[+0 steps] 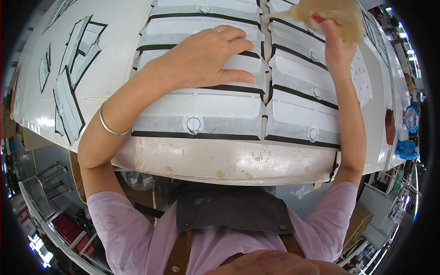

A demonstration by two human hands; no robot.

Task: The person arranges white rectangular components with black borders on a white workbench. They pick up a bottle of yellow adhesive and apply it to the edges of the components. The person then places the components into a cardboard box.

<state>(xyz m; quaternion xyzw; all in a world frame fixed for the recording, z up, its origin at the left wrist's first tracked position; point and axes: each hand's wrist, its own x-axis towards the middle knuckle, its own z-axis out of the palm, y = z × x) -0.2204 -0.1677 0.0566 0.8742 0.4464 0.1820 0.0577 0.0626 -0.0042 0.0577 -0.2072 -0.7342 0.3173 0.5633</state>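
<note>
White flat pieces (pixel 220 111) with black edge strips and round snap-like discs lie overlapped in two columns on the worktable. My left hand (pixel 206 57) lies over the left column, palm down, fingers spread, holding nothing. At the far right, my right hand (pixel 339 54) is wrapped round a squeeze bottle (pixel 344 16) of yellowish, translucent plastic. Its thin nozzle (pixel 282 14) points left, over the top of the right column (pixel 300 68), near the gap between the columns. Whether the tip touches a piece I cannot tell.
Loose pieces of the same kind (pixel 68 103) lie in a scattered pile at left. A white sheet with small dots (pixel 362 78) is beside my right forearm. A blue fan (pixel 411 119) stands beyond the table's right edge. The table's front edge (pixel 229 172) is before my apron.
</note>
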